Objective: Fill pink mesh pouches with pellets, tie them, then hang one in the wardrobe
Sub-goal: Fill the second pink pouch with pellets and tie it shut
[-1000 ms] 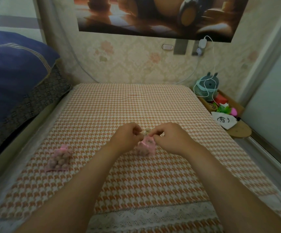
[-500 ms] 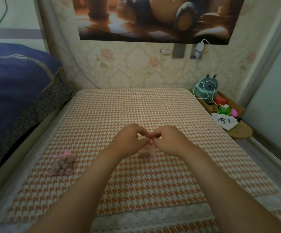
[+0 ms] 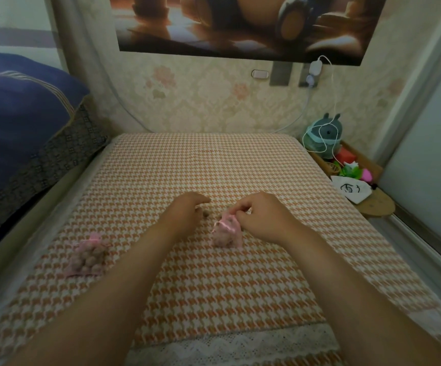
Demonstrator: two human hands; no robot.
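Right hand (image 3: 264, 217): fingertips pinched on neck of filled pink pouch (image 3: 226, 232), pouch resting on checked cloth (image 3: 214, 286). Left hand (image 3: 187, 211): loosely open, empty, beside loose pellet (image 3: 205, 213). Second pouch (image 3: 88, 256) well apart, left.

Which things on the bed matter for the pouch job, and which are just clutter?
Job:
- pink mesh pouch in the right hand, pouch at
- filled pink mesh pouch lying left
- loose brown pellet by the left hand

Clutter:
- grey plush toy
- blue quilt
- white charger cable
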